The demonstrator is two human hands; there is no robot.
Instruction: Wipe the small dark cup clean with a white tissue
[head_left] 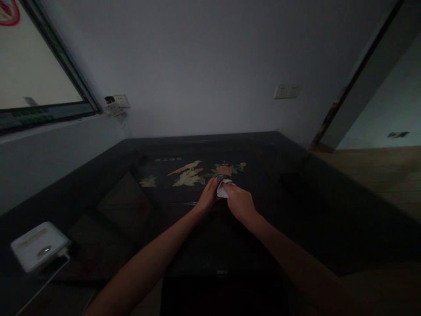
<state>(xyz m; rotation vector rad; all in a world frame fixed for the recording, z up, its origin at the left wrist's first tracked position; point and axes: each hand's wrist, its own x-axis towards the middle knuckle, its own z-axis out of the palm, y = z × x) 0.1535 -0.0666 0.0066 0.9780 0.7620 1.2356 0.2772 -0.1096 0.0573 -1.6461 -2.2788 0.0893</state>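
Surface [269, 166], dark and glossy; white box [41, 243] at eight o'clock. Near dial's centre, right hand [241, 204] and left hand [207, 195], right fingers clamped on white-and-dark bundle [222, 192], left fingers touching, firmness impossible to tell. Possible trouble: dropped bundle from loose hold, cord [42, 287] snag from wide sweep towards eight.

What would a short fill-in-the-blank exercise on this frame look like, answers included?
1. Between the left hand and right hand is a cloth or paper coloured ____.
2. Of the two hands, the ____ one is nearer the box.
3. On the wall, the side-by-side socket plates toward the picture's right number ____.

Missing words: white; left; two.
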